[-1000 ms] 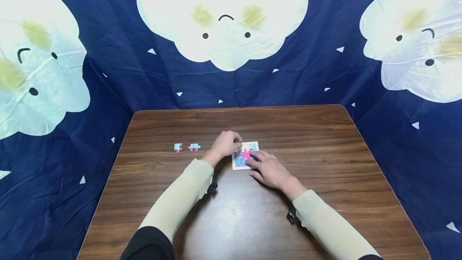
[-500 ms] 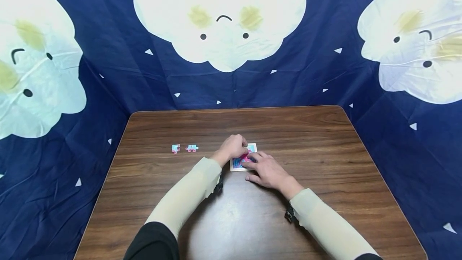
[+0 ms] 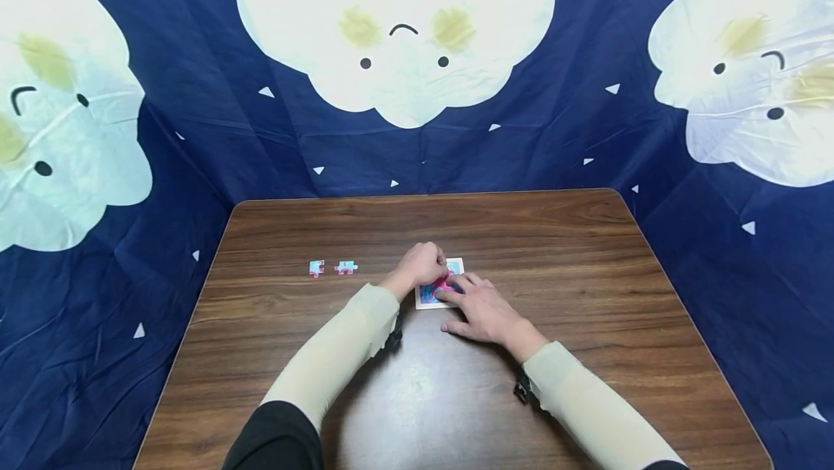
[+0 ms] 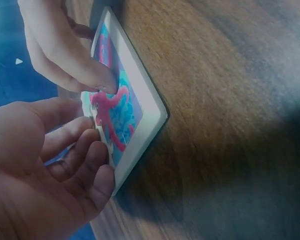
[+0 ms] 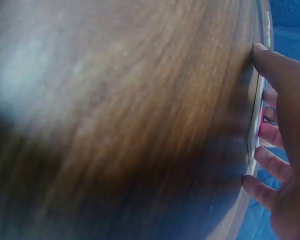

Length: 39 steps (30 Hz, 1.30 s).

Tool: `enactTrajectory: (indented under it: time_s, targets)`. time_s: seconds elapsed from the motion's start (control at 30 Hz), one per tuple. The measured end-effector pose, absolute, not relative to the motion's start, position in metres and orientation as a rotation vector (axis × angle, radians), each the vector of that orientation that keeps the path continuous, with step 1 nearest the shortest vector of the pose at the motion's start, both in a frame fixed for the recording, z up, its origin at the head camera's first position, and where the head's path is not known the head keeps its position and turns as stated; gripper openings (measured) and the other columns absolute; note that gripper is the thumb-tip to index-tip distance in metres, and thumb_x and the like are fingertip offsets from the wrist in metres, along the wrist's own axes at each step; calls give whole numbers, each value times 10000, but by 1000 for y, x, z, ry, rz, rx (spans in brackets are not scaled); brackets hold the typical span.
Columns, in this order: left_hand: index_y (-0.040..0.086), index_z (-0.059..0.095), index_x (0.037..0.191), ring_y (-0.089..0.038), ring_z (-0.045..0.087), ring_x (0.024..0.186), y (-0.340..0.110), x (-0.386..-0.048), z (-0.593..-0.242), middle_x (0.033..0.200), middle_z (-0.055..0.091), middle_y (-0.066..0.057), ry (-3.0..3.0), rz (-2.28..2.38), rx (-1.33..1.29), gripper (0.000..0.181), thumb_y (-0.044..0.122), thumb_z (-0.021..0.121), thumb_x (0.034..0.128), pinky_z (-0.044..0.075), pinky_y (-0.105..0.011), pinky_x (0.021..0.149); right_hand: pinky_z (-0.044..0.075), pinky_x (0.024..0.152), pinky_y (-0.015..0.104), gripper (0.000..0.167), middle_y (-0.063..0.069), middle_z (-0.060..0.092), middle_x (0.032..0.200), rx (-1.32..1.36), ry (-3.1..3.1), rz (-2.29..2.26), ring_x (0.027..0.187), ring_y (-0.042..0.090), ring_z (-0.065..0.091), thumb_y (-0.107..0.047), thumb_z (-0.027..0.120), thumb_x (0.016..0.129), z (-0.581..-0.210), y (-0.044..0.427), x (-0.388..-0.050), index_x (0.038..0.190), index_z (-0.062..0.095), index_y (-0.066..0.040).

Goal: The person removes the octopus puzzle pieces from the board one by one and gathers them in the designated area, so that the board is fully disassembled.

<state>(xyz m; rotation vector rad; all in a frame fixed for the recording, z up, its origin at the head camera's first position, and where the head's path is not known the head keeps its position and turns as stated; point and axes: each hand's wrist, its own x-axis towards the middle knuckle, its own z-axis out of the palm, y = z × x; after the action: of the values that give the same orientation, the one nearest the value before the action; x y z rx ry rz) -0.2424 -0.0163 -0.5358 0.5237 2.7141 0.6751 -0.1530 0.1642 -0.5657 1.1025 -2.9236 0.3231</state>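
A small square jigsaw puzzle (image 3: 426, 299) with a white frame lies flat near the table's middle. Its picture shows a pink creature on blue, plainest on the puzzle (image 4: 122, 112) in the left wrist view. My left hand (image 3: 420, 266) bends over its upper left part. There the thumb and index finger pinch a puzzle piece (image 4: 93, 120), mostly hidden by the fingertips. My right hand (image 3: 485, 311) rests from the right, with fairly straight fingers on the puzzle's surface and edge. Its thumb is spread onto the table just below the frame.
Two loose puzzle pieces, a left one (image 3: 316, 268) and a right one (image 3: 347, 267), lie apart to the left of the hands. The brown wooden table (image 3: 554, 238) ends at a dark blue cloth backdrop (image 3: 430, 158) with white clouds.
My left hand has moved right and slightly down, from the puzzle's upper left corner to over its picture. The right hand stays nearly in place, its thumb spread a little farther out.
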Motion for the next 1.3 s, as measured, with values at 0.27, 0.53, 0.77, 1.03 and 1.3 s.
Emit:
enactTrajectory:
  time_s: [0.27, 0.53, 0.77, 1.03, 1.3]
  targets:
    - [190, 810, 813, -165, 681, 843, -15, -242, -536, 834, 768, 61, 2738, 659, 521, 114, 256, 754, 887, 549, -349, 798, 460, 1027, 547, 626, 99, 521, 1482, 1099, -2922, 330, 1331, 299, 490, -610, 681, 899, -566, 165, -152, 1424, 600, -280]
    - [223, 837, 831, -168, 713, 922, -15, -241, -537, 926, 792, 77, 2751, 666, 558, 117, 237, 734, 885, 558, -359, 838, 439, 1055, 557, 625, 87, 498, 1508, 1082, -2940, 330, 1361, 289, 466, -616, 670, 909, -566, 166, -151, 1437, 595, -289]
    - [204, 803, 800, -124, 674, 829, -15, -241, -540, 836, 766, 86, 2724, 721, 549, 103, 208, 740, 881, 551, -337, 815, 444, 1053, 563, 622, 90, 502, 1508, 1083, -2927, 340, 1358, 296, 472, -609, 667, 916, -568, 167, -149, 1437, 599, -277]
    - [188, 741, 742, -111, 644, 740, -12, -238, -539, 727, 717, 86, 2738, 799, 494, 128, 223, 792, 853, 544, -314, 747, 472, 1019, 571, 637, 98, 511, 1506, 1124, -2895, 353, 1355, 308, 492, -594, 686, 908, -567, 168, -148, 1448, 598, -267]
    - [147, 758, 720, -125, 650, 742, -11, -237, -536, 725, 730, 55, 2736, 943, 469, 102, 141, 811, 808, 545, -305, 753, 463, 1034, 576, 634, 102, 507, 1511, 1125, -2899, 342, 1367, 316, 482, -599, 673, 917, -569, 169, -148, 1454, 591, -272]
